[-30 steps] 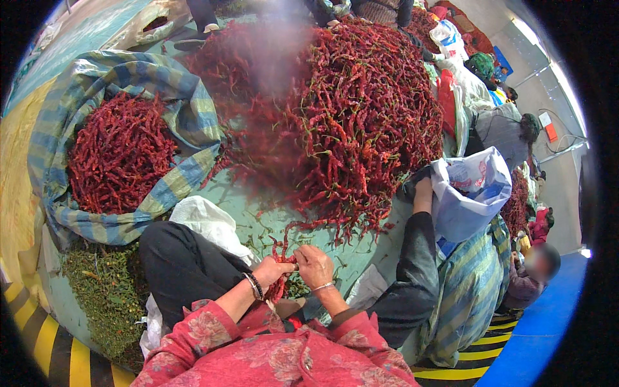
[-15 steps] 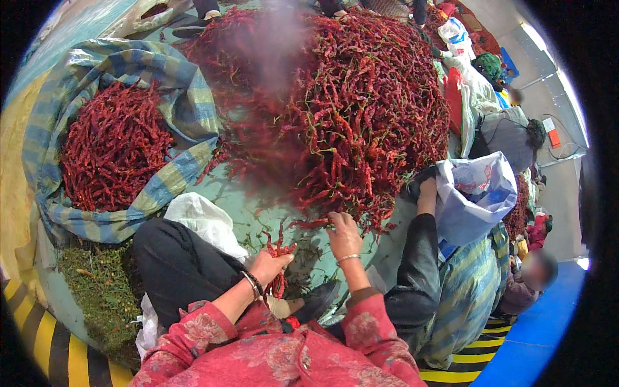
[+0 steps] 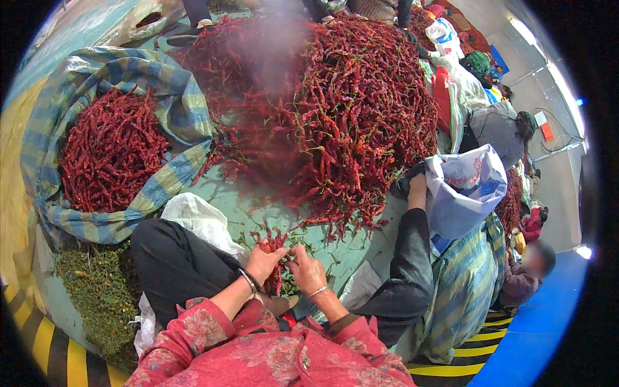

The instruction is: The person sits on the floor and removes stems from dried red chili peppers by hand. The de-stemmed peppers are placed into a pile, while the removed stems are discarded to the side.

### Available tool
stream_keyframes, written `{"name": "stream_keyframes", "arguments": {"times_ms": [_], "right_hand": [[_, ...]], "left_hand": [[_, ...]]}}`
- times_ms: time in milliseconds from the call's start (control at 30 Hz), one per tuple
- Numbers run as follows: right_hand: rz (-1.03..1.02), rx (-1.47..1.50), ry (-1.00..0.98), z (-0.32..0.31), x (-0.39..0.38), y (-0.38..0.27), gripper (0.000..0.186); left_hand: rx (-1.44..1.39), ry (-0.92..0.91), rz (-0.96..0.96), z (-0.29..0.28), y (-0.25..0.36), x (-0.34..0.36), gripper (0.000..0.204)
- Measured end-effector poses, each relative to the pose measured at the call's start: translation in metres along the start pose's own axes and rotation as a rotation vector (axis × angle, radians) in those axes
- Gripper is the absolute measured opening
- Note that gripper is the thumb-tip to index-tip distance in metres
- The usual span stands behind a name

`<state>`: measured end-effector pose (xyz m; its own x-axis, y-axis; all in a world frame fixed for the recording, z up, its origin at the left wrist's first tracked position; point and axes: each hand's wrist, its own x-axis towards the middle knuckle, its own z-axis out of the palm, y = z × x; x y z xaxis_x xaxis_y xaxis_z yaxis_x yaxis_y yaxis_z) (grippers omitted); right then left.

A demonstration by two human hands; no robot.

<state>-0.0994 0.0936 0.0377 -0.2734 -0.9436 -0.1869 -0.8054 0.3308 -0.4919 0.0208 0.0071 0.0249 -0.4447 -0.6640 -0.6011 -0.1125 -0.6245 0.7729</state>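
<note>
Several red chillies (image 3: pixel 275 280) are clutched in my left hand (image 3: pixel 261 266) between my bent legs, their curled ends poking up above the fingers. My right hand (image 3: pixel 308 274) is closed close beside them, thumb and fingertips pinched at the bunch; what exactly they grip is too small to tell. Beyond both hands lies a big heap of red chillies (image 3: pixel 367 116), partly hazed by a blurred patch in the picture. Loose green stems (image 3: pixel 322 245) are scattered on the pale green floor (image 3: pixel 248 209) around my hands.
A checked sack (image 3: pixel 184 97) of chillies stands left, above a mound of green stems (image 3: pixel 90 303). White cloth (image 3: pixel 196 216) lies by my left knee. A white bag (image 3: pixel 464 193) and checked sack (image 3: pixel 451 303) flank my right leg. Co-workers (image 3: pixel 519 284) sit along the right and far side.
My right hand reached forward to the heap's near edge half a second ago and is now drawn back against the chillies in my left hand, which has risen slightly.
</note>
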Motion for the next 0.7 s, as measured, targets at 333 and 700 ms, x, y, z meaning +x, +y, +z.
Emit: {"name": "stream_keyframes", "arguments": {"times_ms": [333, 700], "right_hand": [[0.234, -0.236, 0.266, -0.047, 0.052, 0.093, 0.020], [0.087, -0.493, 0.344, -0.042, 0.061, 0.099, 0.012]], "left_hand": [[0.084, 0.145, 0.122, -0.005, -0.012, 0.012, 0.014], [0.125, 0.095, 0.042, -0.004, -0.010, 0.014, 0.011]]}}
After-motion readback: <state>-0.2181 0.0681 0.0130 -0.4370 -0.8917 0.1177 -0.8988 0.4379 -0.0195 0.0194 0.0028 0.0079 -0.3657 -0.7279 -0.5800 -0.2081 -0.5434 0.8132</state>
